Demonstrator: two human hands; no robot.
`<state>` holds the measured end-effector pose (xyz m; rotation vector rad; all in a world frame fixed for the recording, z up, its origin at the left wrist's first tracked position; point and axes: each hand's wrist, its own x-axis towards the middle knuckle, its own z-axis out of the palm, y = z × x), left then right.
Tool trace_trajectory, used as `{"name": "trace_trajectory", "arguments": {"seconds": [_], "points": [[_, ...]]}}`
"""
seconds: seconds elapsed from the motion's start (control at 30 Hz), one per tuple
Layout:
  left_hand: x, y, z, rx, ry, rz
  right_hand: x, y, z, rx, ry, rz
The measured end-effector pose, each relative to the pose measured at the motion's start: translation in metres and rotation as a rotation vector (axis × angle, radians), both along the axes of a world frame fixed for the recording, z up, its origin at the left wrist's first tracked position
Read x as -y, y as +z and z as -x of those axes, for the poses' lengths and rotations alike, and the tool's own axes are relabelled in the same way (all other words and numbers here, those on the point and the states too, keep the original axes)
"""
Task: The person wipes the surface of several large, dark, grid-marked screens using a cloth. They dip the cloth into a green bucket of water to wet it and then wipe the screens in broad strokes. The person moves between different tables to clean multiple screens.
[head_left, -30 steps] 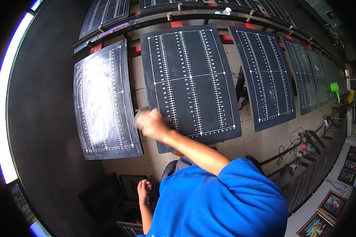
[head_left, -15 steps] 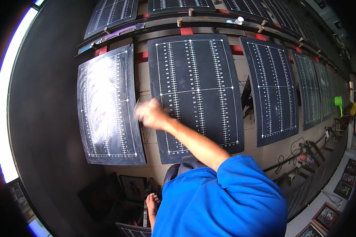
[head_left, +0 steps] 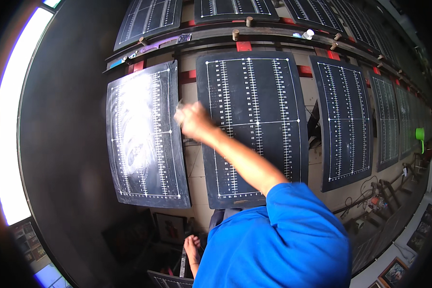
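Note:
My right hand (head_left: 193, 120), smeared by motion, is closed around a small greyish thing too blurred to name. It is over the gap between the left dark panel (head_left: 175, 168) and the middle dark panel (head_left: 273, 158), close to the left panel's right edge. Both panels carry white ruled scales, dots and border lines. A bright sheen with streaky swirls covers much of the left panel. Low down by my body, my left hand (head_left: 193, 246) has its fingers curled in, and what they hold, if anything, is hidden.
Another marked panel (head_left: 343, 125) lies to the right, with more beyond it. A dark rail with wooden pegs (head_left: 249, 21) and a white-capped container (head_left: 308, 34) runs along the far side. Red supports (head_left: 244, 46) show beneath. A green scoop-like thing (head_left: 420, 138) is at far right.
My right hand has moved farther away along the left panel's right edge, still closed. The whole view has shifted, so the panels appear lower and more to the right.

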<state>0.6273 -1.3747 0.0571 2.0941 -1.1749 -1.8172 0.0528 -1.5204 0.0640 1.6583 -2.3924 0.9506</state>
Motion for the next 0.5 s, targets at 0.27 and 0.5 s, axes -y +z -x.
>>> {"name": "trace_trajectory", "arguments": {"seconds": [0.27, 0.5], "points": [[-0.098, -0.042, -0.121, 0.220, -0.383, 0.159, -0.141, 0.040, 0.171, 0.140, -0.699, 0.355], [-0.078, -0.010, -0.109, 0.243, -0.132, -0.151, -0.074, -0.003, 0.210, 0.041, -1.009, 0.169]]}}
